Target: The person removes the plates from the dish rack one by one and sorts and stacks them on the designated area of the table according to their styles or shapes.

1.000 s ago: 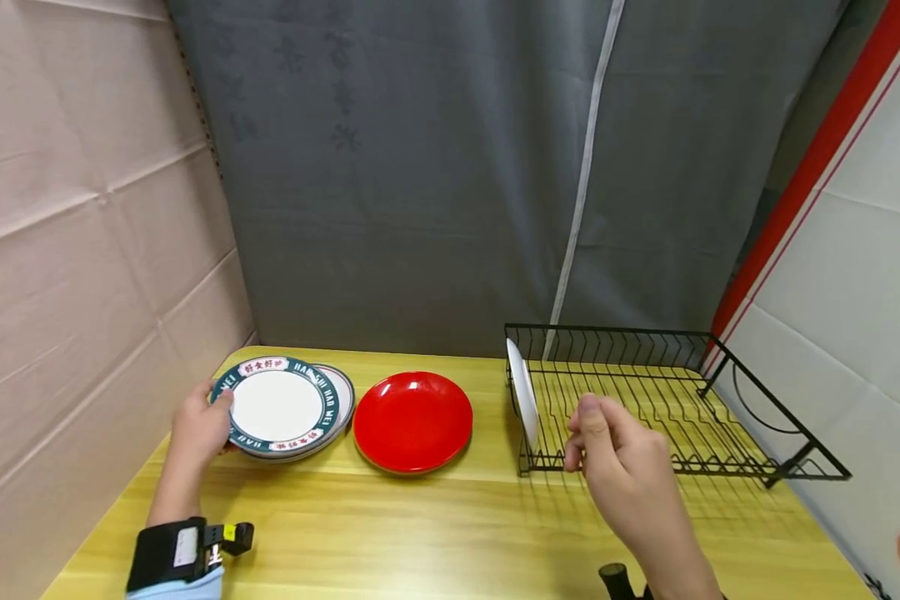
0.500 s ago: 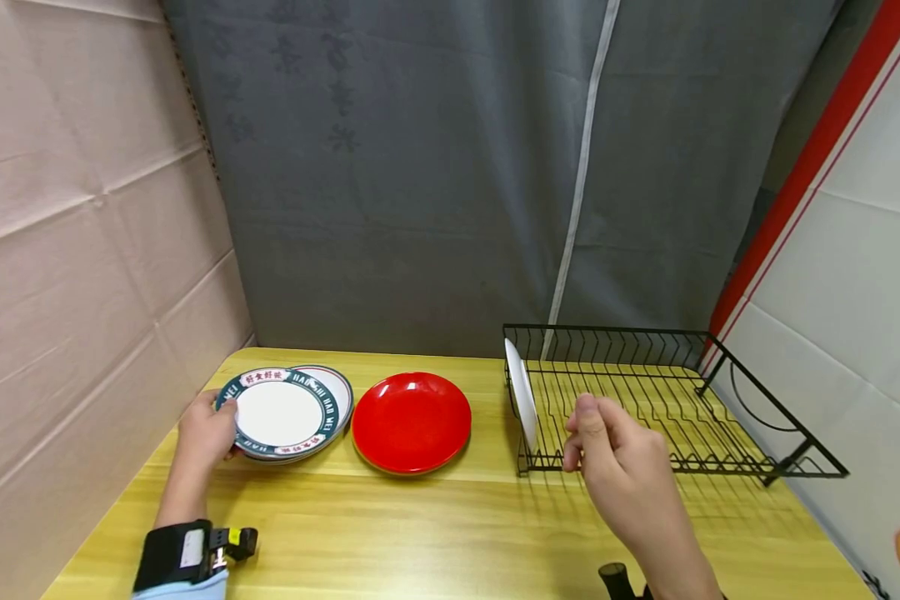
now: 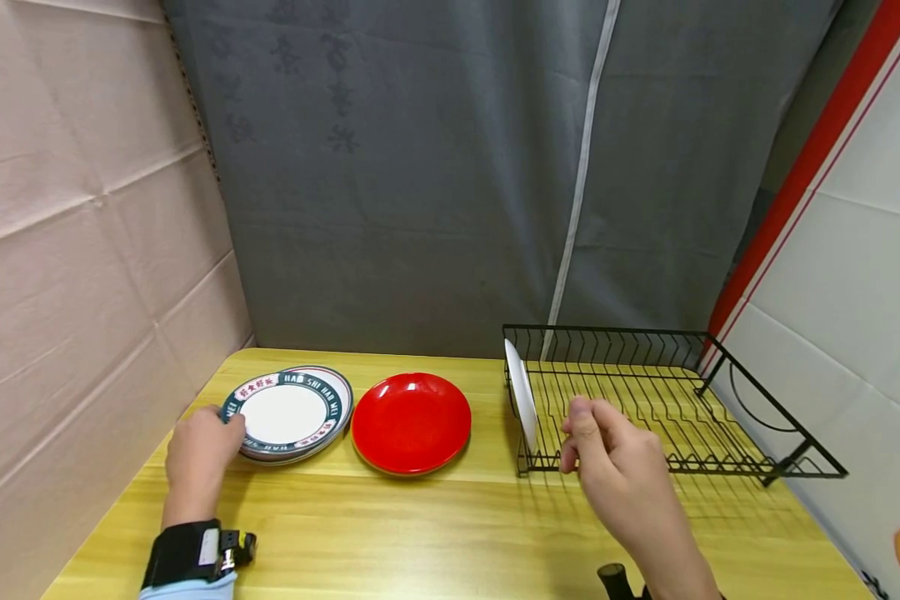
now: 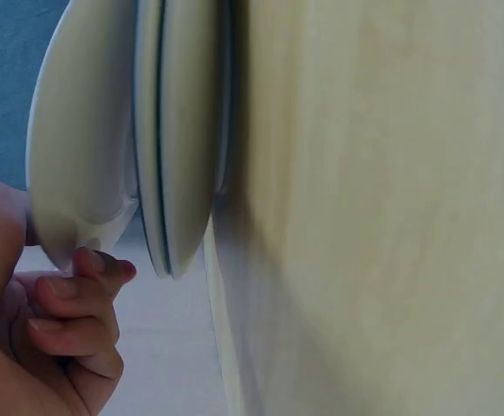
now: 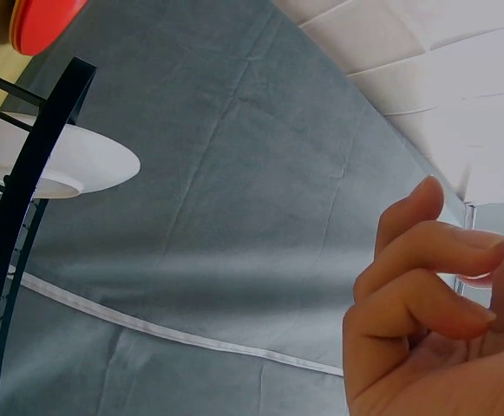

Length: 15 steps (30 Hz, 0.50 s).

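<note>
My left hand (image 3: 204,446) pinches the near-left rim of a white plate with a teal lettered border (image 3: 285,414), thumb above and fingers below. In the left wrist view this plate (image 4: 78,121) leans away from the plates stacked under it (image 4: 186,139), with a gap at the held side. Part of another plate's rim (image 3: 339,385) shows behind it. To the right lies a red plate (image 3: 411,423). My right hand (image 3: 626,471) hovers before the dish rack (image 3: 682,462), fingers loosely bent, holding nothing. A white plate (image 3: 521,393) stands upright at the rack's left end.
The black wire rack takes up the right side of the wooden table (image 3: 390,533). A grey curtain (image 3: 420,183) hangs behind, a pale cloth wall (image 3: 82,250) stands at left and a white one (image 3: 855,317) at right.
My left hand has shifted slightly right with the teal-bordered plate, which has come down a little over the stack. My right hand has hardly moved.
</note>
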Available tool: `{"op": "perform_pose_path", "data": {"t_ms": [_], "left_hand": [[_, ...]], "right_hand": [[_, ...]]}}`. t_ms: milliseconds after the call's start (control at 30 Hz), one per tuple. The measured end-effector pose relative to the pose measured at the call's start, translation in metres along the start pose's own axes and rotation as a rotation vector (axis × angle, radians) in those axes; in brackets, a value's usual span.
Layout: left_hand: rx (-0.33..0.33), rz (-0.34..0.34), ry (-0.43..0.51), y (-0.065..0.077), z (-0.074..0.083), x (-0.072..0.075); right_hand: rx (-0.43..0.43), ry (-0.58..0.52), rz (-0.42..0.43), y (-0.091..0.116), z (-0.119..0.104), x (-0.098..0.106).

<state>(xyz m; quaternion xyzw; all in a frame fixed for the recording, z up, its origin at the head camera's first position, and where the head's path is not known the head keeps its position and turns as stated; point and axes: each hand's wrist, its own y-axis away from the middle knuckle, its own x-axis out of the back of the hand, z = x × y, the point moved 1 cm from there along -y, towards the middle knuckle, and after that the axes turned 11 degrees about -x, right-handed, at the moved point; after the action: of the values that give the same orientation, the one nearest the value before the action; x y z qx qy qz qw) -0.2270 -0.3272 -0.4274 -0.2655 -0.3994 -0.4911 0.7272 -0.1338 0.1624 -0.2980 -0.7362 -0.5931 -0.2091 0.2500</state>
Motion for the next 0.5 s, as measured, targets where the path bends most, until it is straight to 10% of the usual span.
{"op": "perform_pose_path", "data": {"t_ms": [500], "left_hand": [[-0.046, -0.018, -0.037, -0.0007, 0.0005, -0.0062]], "right_hand": [[0.021, 0.022, -0.01, -0.0002, -0.0019, -0.0015]]}}
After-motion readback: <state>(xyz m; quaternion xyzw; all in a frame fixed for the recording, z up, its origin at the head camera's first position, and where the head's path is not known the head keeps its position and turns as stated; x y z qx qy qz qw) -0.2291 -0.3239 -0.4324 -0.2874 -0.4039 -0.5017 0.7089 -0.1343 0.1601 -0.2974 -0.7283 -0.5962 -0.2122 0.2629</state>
